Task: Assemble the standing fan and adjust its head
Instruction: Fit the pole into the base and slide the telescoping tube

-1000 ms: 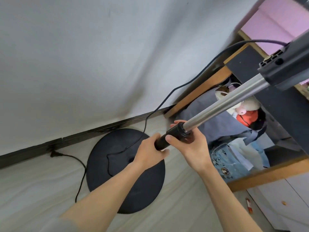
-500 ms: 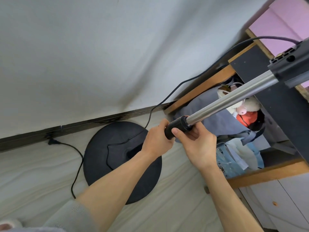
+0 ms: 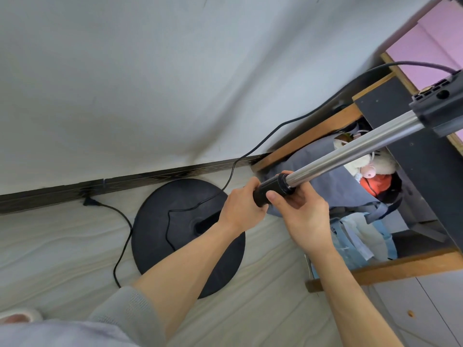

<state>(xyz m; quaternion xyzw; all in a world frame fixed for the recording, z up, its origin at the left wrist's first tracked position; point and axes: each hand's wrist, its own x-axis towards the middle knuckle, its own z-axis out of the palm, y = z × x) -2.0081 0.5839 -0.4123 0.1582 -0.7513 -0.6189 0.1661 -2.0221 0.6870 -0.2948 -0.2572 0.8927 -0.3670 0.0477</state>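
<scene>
A round black fan base (image 3: 175, 236) lies flat on the floor by the wall. From it rises a pole whose lower black part is mostly hidden by my hands. The chrome inner tube (image 3: 350, 151) slants up to the right into a black plastic head mount (image 3: 441, 108). A black collar (image 3: 273, 189) joins the two pole parts. My left hand (image 3: 240, 206) wraps the black pole just below the collar. My right hand (image 3: 303, 214) grips the collar, thumb on top.
A black power cord (image 3: 250, 151) runs from the head mount down across the base to a plug (image 3: 89, 202) at the dark skirting board. At right a wooden-framed shelf (image 3: 390, 269) holds a grey bag, soft toys and clothes. A pink panel (image 3: 431, 46) is at the upper right.
The pole's top and both hands have drifted slightly up and right in the view. Both hands keep their grip at the collar.
</scene>
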